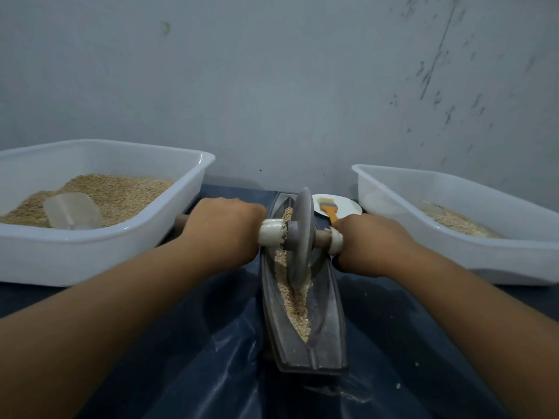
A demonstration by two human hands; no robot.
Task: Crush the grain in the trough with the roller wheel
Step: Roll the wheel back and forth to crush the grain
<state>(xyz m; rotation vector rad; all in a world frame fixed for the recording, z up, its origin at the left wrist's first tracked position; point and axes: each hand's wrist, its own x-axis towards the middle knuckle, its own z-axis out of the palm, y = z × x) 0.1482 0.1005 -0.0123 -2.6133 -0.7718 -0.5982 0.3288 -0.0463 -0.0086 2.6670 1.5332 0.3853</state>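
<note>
Head view: left hand (222,228) and right hand (367,244), each wrapped round one end of the axle, evidently to load the roller wheel (301,234) evenly. Wheel upright in the trough (328,322), grain (295,300) beneath and nearer. White tubs (99,252) flank it, probably supply and output.

I see left: white tub (127,237) of grain with clear scoop (72,211) | right: white tub (453,237) | far centre: brush (328,207) on white plate (348,207) | underneath: blue sheet (211,343)
</note>
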